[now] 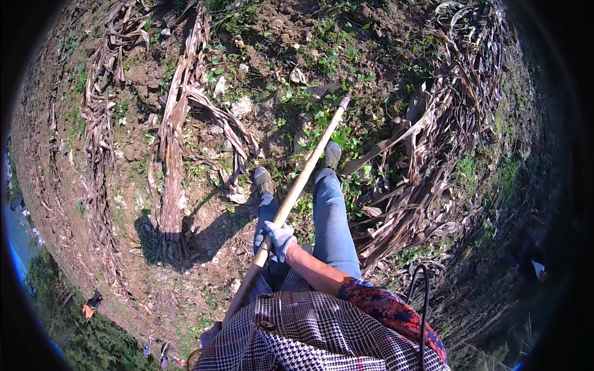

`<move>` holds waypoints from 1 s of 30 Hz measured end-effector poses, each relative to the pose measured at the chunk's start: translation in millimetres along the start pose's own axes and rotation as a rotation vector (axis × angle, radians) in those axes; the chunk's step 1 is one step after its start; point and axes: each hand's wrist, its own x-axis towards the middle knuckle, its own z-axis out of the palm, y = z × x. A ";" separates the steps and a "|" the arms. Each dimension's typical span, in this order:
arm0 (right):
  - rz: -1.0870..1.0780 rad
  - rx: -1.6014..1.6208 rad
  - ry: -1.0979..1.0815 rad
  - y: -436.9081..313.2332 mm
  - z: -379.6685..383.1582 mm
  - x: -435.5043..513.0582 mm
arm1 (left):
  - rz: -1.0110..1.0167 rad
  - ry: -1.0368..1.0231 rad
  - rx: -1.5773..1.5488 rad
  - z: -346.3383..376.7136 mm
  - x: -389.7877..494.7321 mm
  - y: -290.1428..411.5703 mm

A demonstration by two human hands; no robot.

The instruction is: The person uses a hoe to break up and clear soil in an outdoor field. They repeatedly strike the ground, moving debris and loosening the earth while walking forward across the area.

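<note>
My right hand [281, 239], in a pale grey-blue knit work glove, is wrapped around the middle of a long wooden hoe handle [304, 174]. The handle slants from beside my left hip up to the far right. At its far end the dark hoe blade [325, 90] lies low among green weeds [332, 116] and soil, partly hard to make out. Near the handle's rear end shows a small part of my left hand [211, 334] in a similar glove, closed around the wood; the rest is hidden by my checked coat [315, 324].
Dry corn stalks [171, 176] lie in a row on the left, with a larger heap of dry stalks [431, 153] on the right. My shoes [263, 181] stand among pale stones [241, 106]. A distant person [91, 304] is at the lower left.
</note>
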 end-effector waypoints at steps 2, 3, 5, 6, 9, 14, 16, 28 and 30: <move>-0.246 -0.280 0.152 -33.3 -4.2 -5.5 | 0.091 0.073 0.015 -13.0 7.1 22.3; -0.352 -0.346 0.203 -48.0 -13.9 3.6 | 0.188 0.184 -0.007 -29.8 10.4 47.5; -0.480 -0.361 0.284 -110.2 -14.0 -1.0 | 0.518 0.356 -0.180 -41.9 55.0 84.8; -0.595 -0.365 0.255 -151.0 20.7 -38.2 | 0.561 0.363 -0.169 -54.8 67.2 117.1; -0.914 -0.360 0.284 -257.0 21.4 -33.2 | 0.781 0.352 -0.269 -83.1 82.0 216.6; -0.850 -0.444 0.358 -361.8 23.7 -15.3 | 0.827 0.269 -0.391 -111.3 32.0 319.0; -0.758 -0.542 0.405 -338.7 -15.0 42.3 | 0.733 0.209 -0.397 -115.0 13.2 306.0; -0.171 -0.423 0.289 -18.2 -56.6 -0.2 | 0.151 0.025 0.012 -36.6 14.5 65.0; -0.267 -0.378 0.249 -35.1 -56.6 -11.6 | 0.160 0.021 0.014 -25.7 10.8 59.3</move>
